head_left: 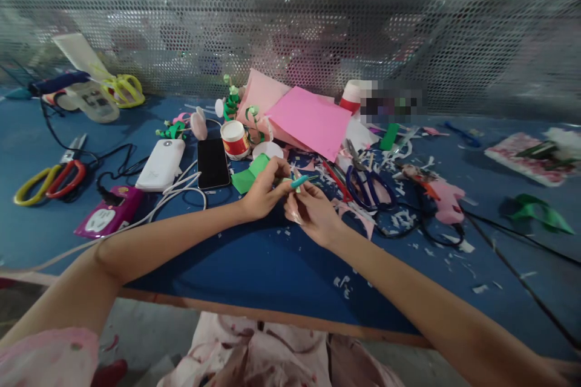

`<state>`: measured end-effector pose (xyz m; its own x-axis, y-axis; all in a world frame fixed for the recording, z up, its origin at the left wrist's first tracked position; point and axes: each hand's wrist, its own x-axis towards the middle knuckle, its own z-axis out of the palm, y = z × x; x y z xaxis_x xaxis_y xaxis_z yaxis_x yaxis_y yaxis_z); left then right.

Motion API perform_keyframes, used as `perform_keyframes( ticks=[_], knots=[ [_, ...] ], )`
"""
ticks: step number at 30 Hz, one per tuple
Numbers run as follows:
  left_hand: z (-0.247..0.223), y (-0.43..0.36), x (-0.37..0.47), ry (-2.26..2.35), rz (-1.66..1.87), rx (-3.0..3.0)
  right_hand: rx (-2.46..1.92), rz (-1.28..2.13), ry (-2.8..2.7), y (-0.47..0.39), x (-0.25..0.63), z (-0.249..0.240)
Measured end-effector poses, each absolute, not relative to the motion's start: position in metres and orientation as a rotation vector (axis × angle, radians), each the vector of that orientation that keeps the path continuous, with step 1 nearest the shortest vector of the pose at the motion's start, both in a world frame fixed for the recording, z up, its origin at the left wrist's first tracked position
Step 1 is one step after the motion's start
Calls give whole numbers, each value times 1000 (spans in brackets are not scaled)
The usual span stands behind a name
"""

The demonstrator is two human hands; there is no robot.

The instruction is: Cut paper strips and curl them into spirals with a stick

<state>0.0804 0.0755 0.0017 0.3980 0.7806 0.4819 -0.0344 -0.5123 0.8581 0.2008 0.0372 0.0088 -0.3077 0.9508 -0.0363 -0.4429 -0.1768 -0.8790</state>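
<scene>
My left hand (267,192) and my right hand (315,213) meet above the front middle of the blue table, fingers pinched together. A slim teal stick (298,182) with a thin tip pokes out between them, at the left thumb. In my right fingers there is a narrow pale strip (297,189), partly hidden; its kind is unclear. Green paper (250,174) lies just behind my left hand. Pink paper sheets (311,118) rest farther back. To the right of my hands are dark-blue-handled scissors (368,184) among paper scraps.
A black phone (213,163), white power bank (161,164), purple power strip (109,210) and red-yellow scissors (59,175) lie left. A small tub (235,140) stands behind. On the right are a pink glue gun (446,201) and cords. Perforated metal (290,24) borders the back.
</scene>
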Motion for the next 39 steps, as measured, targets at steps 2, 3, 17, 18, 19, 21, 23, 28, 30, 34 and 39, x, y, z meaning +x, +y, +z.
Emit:
perform_keyframes(
  ticks=[2, 3, 17, 18, 19, 21, 23, 28, 30, 34, 39],
  knots=[
    [2, 74, 80, 633, 1256, 1838, -736, 1725, -1017, 36, 201, 9],
    [3, 74, 80, 632, 1267, 1879, -726, 1734, -1028, 36, 202, 8],
    [5, 72, 79, 926, 1279, 1989, -1163, 685, -1536, 38, 216, 5],
    [5, 72, 79, 931, 1239, 1979, -1164, 609, -1599, 38, 218, 6],
    [4, 72, 80, 928, 1197, 1968, -1157, 558, -1660, 38, 219, 7],
    [4, 73, 81, 918, 1129, 1929, -1139, 512, -1752, 39, 218, 10],
    [3, 74, 82, 912, 1077, 1877, -1137, 530, -1786, 39, 217, 11],
    [2, 75, 82, 874, 1013, 1830, -1143, 645, -1715, 43, 217, 8],
    [2, 75, 82, 852, 1036, 1825, -1142, 700, -1673, 44, 219, 7],
    [2, 76, 80, 835, 1123, 1849, -1113, 863, -1617, 46, 223, 8],
    [3, 76, 78, 782, 1180, 1931, -1099, 1044, -1543, 45, 223, 9]
  ],
)
